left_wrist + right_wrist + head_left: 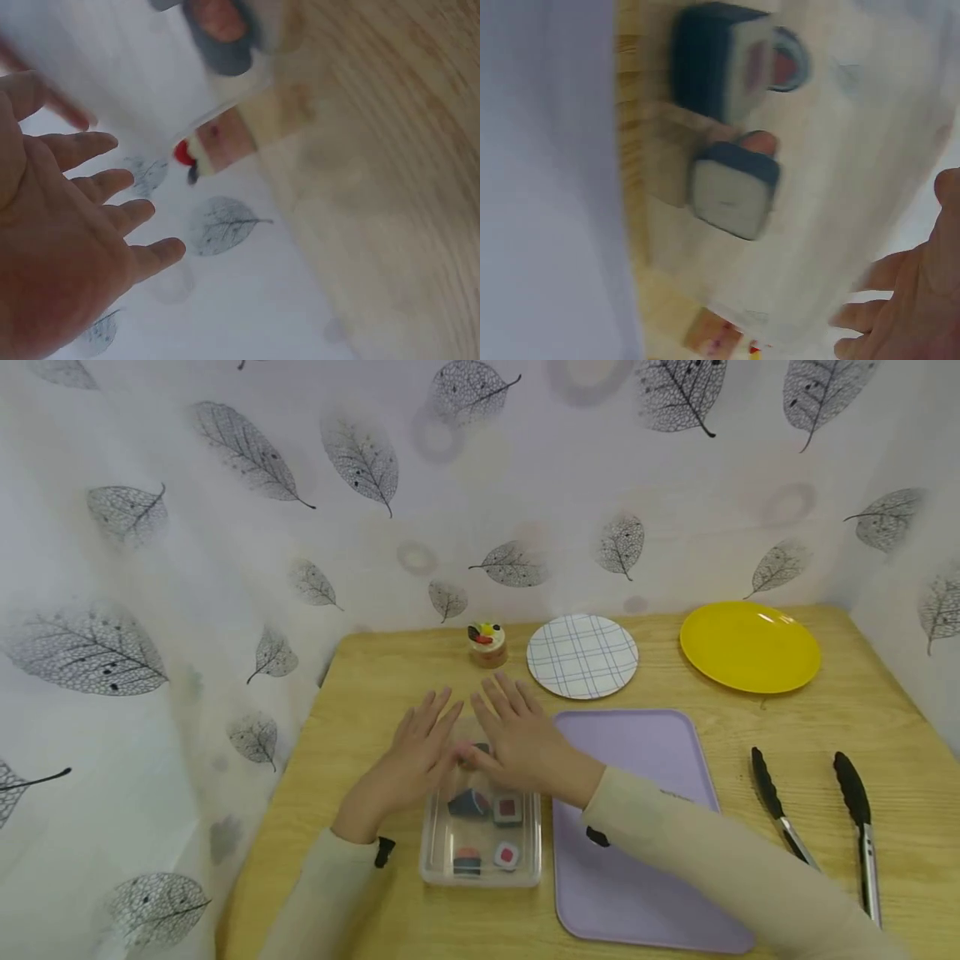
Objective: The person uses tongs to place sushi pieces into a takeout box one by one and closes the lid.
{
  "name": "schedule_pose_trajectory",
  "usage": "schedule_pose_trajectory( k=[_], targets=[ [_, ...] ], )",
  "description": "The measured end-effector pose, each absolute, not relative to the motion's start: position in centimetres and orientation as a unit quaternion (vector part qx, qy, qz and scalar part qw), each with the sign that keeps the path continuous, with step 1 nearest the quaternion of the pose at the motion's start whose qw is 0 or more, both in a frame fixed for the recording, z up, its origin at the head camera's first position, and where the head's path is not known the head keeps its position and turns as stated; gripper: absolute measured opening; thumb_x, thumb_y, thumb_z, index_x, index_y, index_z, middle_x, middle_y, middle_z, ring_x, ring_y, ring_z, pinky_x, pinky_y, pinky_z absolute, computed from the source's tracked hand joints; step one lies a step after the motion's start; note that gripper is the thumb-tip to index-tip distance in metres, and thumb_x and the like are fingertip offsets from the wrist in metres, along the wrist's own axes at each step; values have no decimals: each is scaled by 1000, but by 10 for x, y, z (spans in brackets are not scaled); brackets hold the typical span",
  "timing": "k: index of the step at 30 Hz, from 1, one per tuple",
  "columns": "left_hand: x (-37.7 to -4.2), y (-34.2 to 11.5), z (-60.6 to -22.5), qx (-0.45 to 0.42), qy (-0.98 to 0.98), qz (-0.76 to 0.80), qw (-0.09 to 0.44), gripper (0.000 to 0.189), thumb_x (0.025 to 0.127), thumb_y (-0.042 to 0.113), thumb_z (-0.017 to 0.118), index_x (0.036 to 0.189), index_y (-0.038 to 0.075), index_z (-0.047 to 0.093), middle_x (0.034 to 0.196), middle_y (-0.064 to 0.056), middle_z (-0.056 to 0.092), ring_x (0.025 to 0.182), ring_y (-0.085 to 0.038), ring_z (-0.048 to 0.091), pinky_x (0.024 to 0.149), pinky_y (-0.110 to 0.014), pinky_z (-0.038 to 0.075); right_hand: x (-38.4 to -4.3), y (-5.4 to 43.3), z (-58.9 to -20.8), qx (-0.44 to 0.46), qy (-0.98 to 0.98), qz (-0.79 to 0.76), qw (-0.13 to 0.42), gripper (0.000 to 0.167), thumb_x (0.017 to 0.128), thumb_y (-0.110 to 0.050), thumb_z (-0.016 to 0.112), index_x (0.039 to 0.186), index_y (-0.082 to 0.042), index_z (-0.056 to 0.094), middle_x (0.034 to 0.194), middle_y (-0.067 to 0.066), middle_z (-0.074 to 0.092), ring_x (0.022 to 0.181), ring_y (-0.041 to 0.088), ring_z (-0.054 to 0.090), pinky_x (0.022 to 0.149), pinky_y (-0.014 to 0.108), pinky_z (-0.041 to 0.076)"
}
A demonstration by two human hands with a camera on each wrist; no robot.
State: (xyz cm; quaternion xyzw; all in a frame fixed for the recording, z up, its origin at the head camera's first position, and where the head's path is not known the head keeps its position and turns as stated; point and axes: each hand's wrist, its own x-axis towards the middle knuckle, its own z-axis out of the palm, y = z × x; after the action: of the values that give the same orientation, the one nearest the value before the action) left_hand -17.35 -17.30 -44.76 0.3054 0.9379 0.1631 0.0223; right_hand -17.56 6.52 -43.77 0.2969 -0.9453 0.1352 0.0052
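A clear plastic box (pixel 480 878) with several toy sushi pieces (pixel 507 810) in it stands on the table, left of the lilac tray. Over the box's far part is my left hand (pixel 408 768), its fingers straight and spread. Beside it my right hand (pixel 525 747) also has straight fingers, and the two thumbs come close together. Neither hand holds anything; whether they touch the box is unclear. In the right wrist view, sushi pieces (pixel 735 187) show blurred through the box wall. The right forearm crosses above the tray. My hands partly hide the box's far end.
The lilac tray (pixel 622 893) lies right of the box. Behind stand a small toy cake (pixel 487 647), a white checked plate (pixel 582 656) and a yellow plate (pixel 750 647). Black-tipped tongs (pixel 855 802) lie at the right. A leaf-print curtain (pixel 525 485) borders the table.
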Motion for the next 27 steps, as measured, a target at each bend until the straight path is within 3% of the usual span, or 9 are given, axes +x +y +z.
schedule_pose_trajectory(
  k=[7,16,27],
  targets=[
    [-181,-162,-467,298,941,136,80,76,112,46,41,171,17,1,178,-17,0,165,-42,-5,129,-76,7,-184,57,-464,296,-949,105,0,92,105,-75,29,167,-7,23,175,21,14,165,41,4,136,63,7],
    [-179,-157,-469,287,944,140,79,72,114,45,37,170,17,1,178,-13,-1,165,-42,-4,131,-73,8,-184,60,-470,283,-949,139,-21,93,104,-77,27,169,-12,15,176,18,12,164,42,-2,136,64,5],
    [-181,-151,-470,281,948,122,85,71,115,47,31,170,17,-3,178,-12,-5,164,-35,-14,132,-72,6,-187,65,-474,282,-945,168,-4,92,103,-76,32,169,-13,19,173,21,25,163,48,9,134,67,15]
  ],
)
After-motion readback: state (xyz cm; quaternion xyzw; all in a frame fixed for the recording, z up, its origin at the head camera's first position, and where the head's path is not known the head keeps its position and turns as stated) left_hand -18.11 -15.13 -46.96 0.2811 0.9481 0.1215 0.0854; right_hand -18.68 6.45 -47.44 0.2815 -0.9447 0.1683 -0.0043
